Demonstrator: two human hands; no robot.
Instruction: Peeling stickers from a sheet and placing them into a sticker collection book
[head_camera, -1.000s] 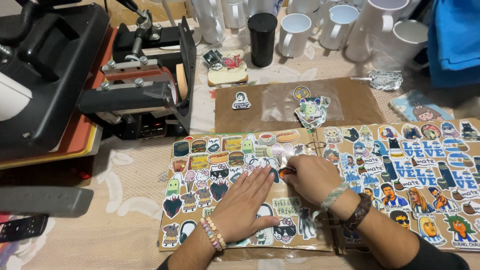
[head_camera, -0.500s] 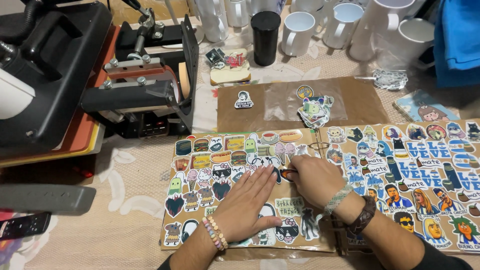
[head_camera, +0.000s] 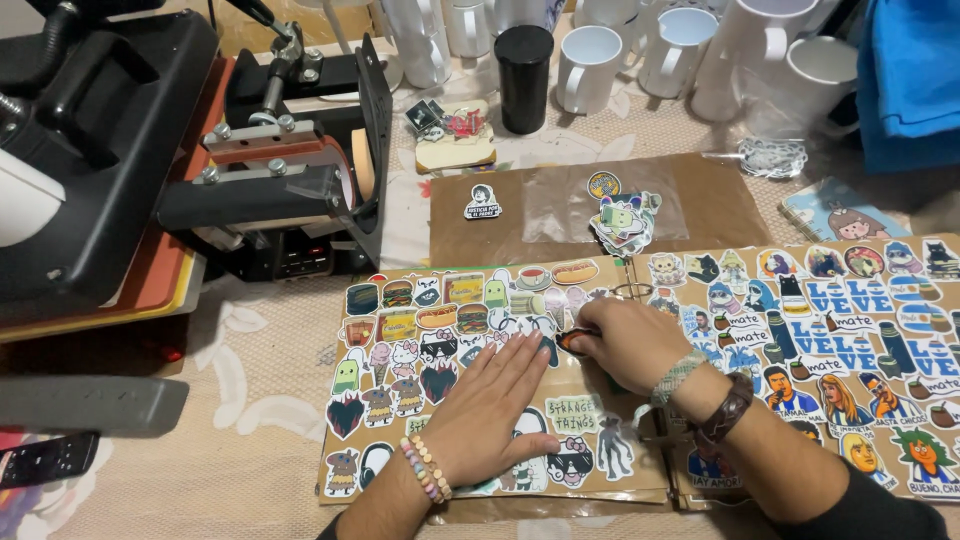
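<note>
Down at the near edge of the tabletop (head_camera: 260, 420), my left hand (head_camera: 490, 405) lies flat on the open sticker album (head_camera: 480, 385), fingers spread and pressing the left page, with no grip on anything. A beaded bracelet (head_camera: 425, 470) sits at that wrist. My right hand (head_camera: 630, 345) is just beside it, near the centre fold, grip pressed together around a small dark and orange thing (head_camera: 570, 340) at the fingertips; it is too small for me to tell what it is. Woven and leather wristbands (head_camera: 715, 400) wrap that wrist.

The left page is crowded with cartoon stickers: burgers, a hot dog, ghosts, little figures. The right page (head_camera: 850, 340) carries blue lettered stickers and portrait figures, and my right forearm lies across its lower corner.

Just beyond the album, a brown paper sheet (head_camera: 700, 205) holds a loose pile of stickers (head_camera: 625, 220), a round one above it, and a single small sticker (head_camera: 482, 203) off to the left. Behind that stands a black cylinder (head_camera: 524, 75) and a row of white mugs (head_camera: 640, 55), with a small stack of coasters (head_camera: 455, 140) near the cylinder.

To my left looms a black heat press (head_camera: 90, 150), and next to it a mug press (head_camera: 290, 170) with its clamp facing the album. A blue cloth (head_camera: 910, 80) fills the far right corner, and a notebook with a cartoon cover (head_camera: 840, 215) lies below it.
</note>
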